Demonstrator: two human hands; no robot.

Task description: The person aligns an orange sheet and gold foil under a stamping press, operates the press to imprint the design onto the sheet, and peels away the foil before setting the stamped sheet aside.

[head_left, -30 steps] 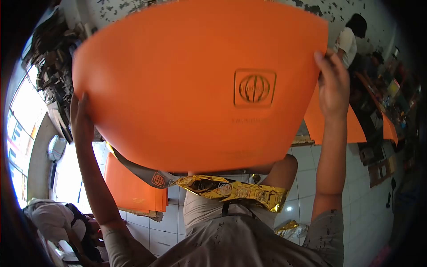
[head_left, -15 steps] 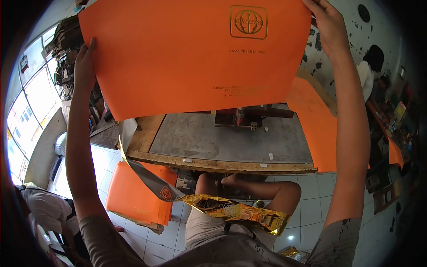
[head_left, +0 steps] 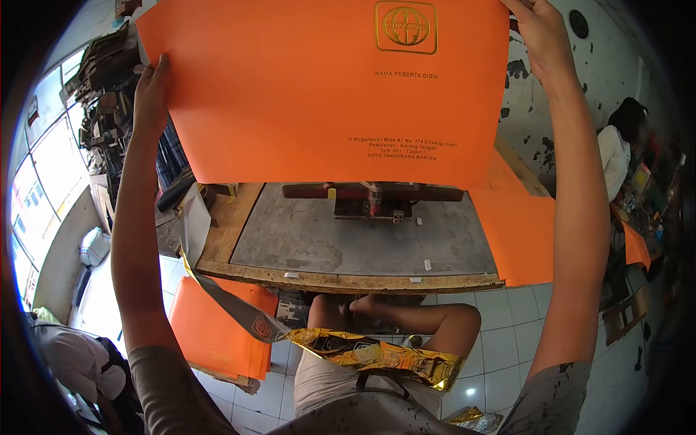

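Here, left hand and right hand with fingers pinched on opposite edges of one gold-stamped orange sheet.

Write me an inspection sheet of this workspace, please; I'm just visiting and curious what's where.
Surface: flat grey slab set in a worn brown wooden tabletop.
Job's things: large orange rectangular sheet with gold emblem and lettering, held up above the slab; more flat orange sheets at the right; orange pile lower left.
Clutter: small white pieces near the front edge; crumpled shiny gold foil strip across the lap.
Grips: left grip, a bare hand, holds the sheet's left edge; right grip, likewise bare, its upper right.
Cables: nothing seen.
Surroundings: white tiled floor, peeling wall, people in white tops on both sides.
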